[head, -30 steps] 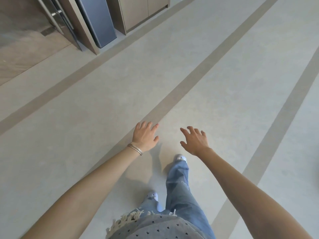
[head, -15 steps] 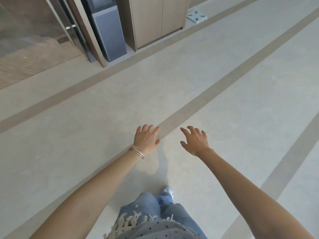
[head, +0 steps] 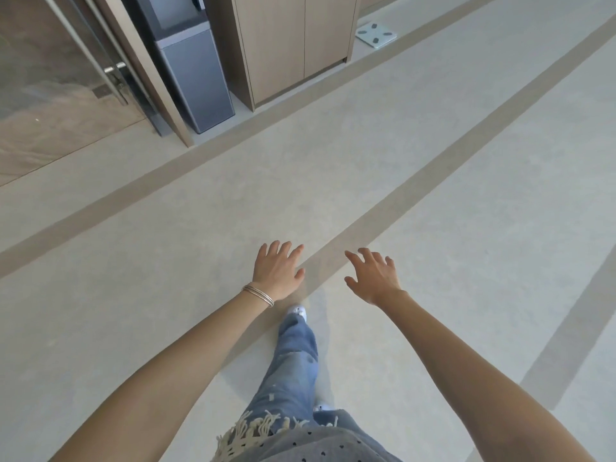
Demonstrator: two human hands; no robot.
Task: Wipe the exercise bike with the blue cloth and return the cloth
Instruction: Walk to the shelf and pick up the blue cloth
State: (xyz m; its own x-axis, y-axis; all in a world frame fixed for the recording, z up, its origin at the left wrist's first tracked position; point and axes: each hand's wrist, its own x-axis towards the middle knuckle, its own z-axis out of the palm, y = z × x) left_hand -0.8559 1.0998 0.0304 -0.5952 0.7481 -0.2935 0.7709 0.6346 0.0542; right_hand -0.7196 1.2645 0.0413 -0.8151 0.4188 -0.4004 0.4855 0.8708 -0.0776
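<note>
Neither the blue cloth nor the exercise bike is showing anywhere in this view, so their places cannot be told. The left hand (head: 278,270) is reaching forward over the floor (head: 466,195), palm down, fingers spread and holding nothing; thin bracelets (head: 258,295) are sitting on its wrist. The right hand (head: 375,276) is stretching out just beside it, apart from it, fingers loosely curled and likewise empty. Below the hands, a leg in blue jeans (head: 293,368) is stepping forward, a pale shoe (head: 296,311) landing on a darker stripe (head: 416,185) running across the floor. Toward the far left edge of the floor, a grey appliance (head: 196,75) is standing between a glass door (head: 56,71) and a wooden cabinet (head: 293,45). A bathroom scale (head: 376,35) is lying on the floor just right of the cabinet.
</note>
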